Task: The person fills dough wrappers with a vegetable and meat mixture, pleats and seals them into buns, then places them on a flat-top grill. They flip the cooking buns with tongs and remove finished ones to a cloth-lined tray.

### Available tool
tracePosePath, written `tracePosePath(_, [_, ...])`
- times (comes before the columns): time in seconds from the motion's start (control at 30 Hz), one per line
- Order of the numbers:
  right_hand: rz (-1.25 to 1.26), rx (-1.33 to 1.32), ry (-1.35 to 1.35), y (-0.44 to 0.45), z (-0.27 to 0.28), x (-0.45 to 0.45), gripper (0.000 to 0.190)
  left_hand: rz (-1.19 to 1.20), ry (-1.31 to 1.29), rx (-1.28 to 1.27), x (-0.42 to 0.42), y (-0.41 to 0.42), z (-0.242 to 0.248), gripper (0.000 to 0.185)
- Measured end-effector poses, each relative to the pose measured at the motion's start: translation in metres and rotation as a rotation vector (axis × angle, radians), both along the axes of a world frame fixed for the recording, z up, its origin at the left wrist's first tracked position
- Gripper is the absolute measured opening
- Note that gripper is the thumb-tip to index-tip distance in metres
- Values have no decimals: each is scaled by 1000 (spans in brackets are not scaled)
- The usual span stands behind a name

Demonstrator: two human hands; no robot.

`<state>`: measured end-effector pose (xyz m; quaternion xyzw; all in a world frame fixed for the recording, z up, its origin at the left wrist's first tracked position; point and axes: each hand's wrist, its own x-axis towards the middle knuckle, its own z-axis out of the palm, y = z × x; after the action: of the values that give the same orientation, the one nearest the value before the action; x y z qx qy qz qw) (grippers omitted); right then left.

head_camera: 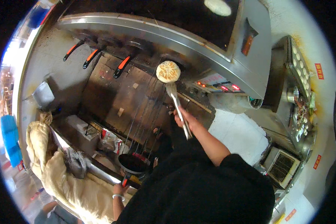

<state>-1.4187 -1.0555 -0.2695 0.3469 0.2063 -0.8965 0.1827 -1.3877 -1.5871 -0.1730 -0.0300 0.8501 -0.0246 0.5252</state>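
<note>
My right hand (185, 119) is closed around the handle of metal tongs (177, 105). Their far end meets a round, browned flatbread (168, 72), held just below the front edge of the griddle (168, 30). At the lower left my left hand (120, 189), with a light bracelet at the wrist, grips the black and orange handle of a dark round pan (133, 163). On the griddle's dark plate, at the top, lies a pale flatbread (217, 7).
Pans with orange and black handles (122, 66) stick out below the griddle. A scraper (249, 39) rests on its right side. Trays of dough rounds (301, 67) stand at the right. Cream cloth (70, 187) covers the lower left, where another person's arm (49, 206) shows.
</note>
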Motion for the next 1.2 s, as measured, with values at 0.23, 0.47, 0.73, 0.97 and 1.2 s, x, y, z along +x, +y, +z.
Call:
tracePosePath(0.23, [188, 760, 340, 91, 142, -20, 35, -15, 98, 92, -16, 13, -30, 56])
tracePosePath(0.47, [489, 2023, -366, 291, 248, -202, 48, 69, -11, 35, -18, 26, -37, 58])
tracePosePath(0.73, [865, 2330, -635, 381, 252, -343, 44, 169, -31, -37, -37, 73, -33, 58])
tracePosePath(0.97, [546, 2346, -654, 424, 208, -407, 41, 201, -34, -64, -57, 94, -33, 59])
tracePosePath(1.2, [448, 2196, -381, 409, 223, -365, 30, 213, -29, -56, -55, 87, -36, 59])
